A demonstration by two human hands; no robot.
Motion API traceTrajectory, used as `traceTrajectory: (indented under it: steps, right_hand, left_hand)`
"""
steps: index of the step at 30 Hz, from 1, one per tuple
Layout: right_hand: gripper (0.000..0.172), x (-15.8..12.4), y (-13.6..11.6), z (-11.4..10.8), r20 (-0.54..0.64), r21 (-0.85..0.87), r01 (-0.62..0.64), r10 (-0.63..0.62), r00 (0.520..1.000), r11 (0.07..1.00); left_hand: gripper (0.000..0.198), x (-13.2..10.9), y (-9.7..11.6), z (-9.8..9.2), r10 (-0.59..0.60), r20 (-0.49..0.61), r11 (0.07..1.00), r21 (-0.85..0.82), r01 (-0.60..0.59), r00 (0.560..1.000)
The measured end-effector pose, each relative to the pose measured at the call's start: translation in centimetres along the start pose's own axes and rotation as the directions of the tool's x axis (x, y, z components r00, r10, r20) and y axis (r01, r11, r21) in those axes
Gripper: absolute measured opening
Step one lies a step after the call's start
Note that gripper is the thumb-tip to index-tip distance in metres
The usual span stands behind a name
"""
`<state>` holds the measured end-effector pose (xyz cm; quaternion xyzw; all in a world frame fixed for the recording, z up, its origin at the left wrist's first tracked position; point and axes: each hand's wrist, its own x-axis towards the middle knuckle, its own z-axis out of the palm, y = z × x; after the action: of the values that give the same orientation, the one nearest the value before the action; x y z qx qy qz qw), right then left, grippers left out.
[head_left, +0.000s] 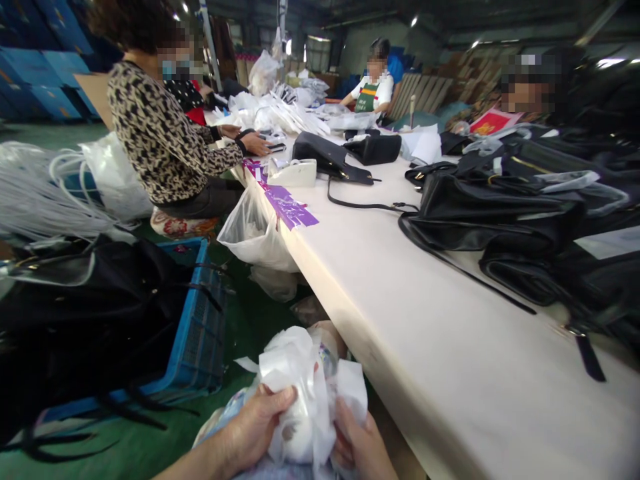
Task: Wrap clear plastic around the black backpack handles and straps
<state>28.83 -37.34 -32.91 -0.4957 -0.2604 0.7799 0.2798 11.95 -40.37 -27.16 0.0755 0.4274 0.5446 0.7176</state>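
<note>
Over my lap, beside the table's edge, a crumpled bundle of white wrapping paper (300,373) is between my hands. My left hand (260,417) grips its left side, with the thumb pressed on top. On the right, my right hand (357,437) is closed round the paper's other side, near a loose white flap (353,387). Parts of the fingers of both hands are hidden behind the paper. What lies inside the bundle, if anything, I cannot make out.
The white table (400,307) runs along my right, with piled black handbags (500,207). A blue crate (200,333) of black bags stands at my left. A white plastic bag (260,233) hangs off the edge. A co-worker (170,133) sits ahead; others are farther back.
</note>
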Motion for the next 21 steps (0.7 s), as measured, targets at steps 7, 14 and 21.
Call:
traceTrajectory:
  steps: [7,14,21]
  right_hand:
    - [0.063,0.0,-1.6,1.1,-0.093,0.017,-0.009,0.011,0.996,1.0]
    - [0.061,-0.3,-3.0,0.9,-0.182,0.157,0.073,-0.044,0.982,0.985]
    - [0.055,0.1,-3.6,-1.0,-0.24,-0.021,0.185,-0.184,0.953,0.983]
  left_hand:
    - [0.061,0.1,0.0,-0.1,-0.024,-0.027,0.999,-0.025,0.023,0.999]
    - [0.062,0.1,0.2,-1.3,-0.115,0.019,0.974,-0.195,0.116,0.993]
    - [0.067,-0.1,2.5,-0.8,-0.065,0.094,0.994,-0.081,0.073,0.993]
